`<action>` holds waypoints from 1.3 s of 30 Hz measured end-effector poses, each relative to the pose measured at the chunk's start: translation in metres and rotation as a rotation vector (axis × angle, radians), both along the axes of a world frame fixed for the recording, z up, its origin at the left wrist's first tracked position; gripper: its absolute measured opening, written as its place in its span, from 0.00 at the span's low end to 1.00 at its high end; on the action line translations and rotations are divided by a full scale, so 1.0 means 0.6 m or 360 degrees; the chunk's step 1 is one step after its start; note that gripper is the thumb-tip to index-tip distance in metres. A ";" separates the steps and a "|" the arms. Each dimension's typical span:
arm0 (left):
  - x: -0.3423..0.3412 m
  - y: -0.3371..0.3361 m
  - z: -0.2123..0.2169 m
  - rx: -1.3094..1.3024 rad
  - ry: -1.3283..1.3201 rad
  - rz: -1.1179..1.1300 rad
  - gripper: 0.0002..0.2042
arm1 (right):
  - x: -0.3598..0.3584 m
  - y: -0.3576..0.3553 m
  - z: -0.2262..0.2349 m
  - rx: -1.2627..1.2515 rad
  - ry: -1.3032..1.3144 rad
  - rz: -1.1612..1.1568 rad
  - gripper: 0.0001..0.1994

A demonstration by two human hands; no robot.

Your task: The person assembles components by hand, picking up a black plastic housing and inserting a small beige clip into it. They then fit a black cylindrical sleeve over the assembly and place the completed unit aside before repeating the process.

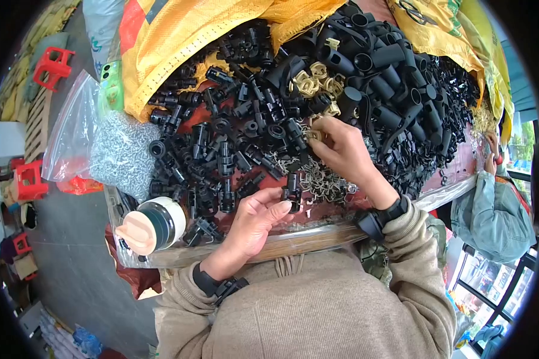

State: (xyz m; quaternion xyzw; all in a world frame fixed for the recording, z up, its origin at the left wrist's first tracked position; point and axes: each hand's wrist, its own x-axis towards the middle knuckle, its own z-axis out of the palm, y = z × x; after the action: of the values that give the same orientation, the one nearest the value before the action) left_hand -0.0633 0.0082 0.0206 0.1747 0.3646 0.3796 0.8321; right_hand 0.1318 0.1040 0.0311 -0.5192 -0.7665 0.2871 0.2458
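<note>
Black fitting (pixel 292 190) at the lower middle of the frame, more of that shortly; biggest first. Table (pixel 443 192) right across the centre, edge wrapped in clear film, probably against scuffs. At the top, yellow sack (pixel 179 42), draped wide over black parts, perhaps to let them spill within reach. Upper right, heaped black tubes (pixel 389 90), gathered mostly to one side, apparently so as not to mix with ribbed fittings (pixel 224 158) left of centre. Left of the frame, clear bag (pixel 126 149) bulging with small silvery pieces, likely bagged to stop scattering. Now the hands! Right hand (pixel 347 149), centre, stretched over the parts, thumb and forefinger close about a brass-coloured piece (pixel 310 134); pinched or merely touched, impossible to tell. Left hand (pixel 254 221), lower middle, thumb and forefinger pressed together on the black fitting, upright, probably to leave its upper end free. Next, jar (pixel 156 224) with peach lid, lower left, parked at the table corner, seemingly clear of both wrists. Smallest of all, silvery clips (pixel 323 179), loose between the two hands, handy for either.
</note>
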 end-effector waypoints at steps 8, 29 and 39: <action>0.021 0.001 -0.014 0.0036 -0.0461 0.0208 0.14 | 0.026 -0.076 0.029 -0.1838 0.1277 0.0153 0.08; 0.028 -0.001 -0.015 0.0219 -0.0270 0.0279 0.14 | 0.000 -0.111 0.024 0.0252 0.0260 0.0060 0.05; 0.023 -0.004 -0.014 0.0096 -0.0267 0.0254 0.13 | 0.023 -0.114 0.032 -0.0688 0.1011 0.0036 0.06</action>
State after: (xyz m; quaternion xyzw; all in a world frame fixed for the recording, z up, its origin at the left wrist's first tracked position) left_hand -0.0497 0.0056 0.0124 0.1378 0.2946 0.4687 0.8213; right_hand 0.1457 0.0359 0.0503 -0.4357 -0.5797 0.5913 0.3528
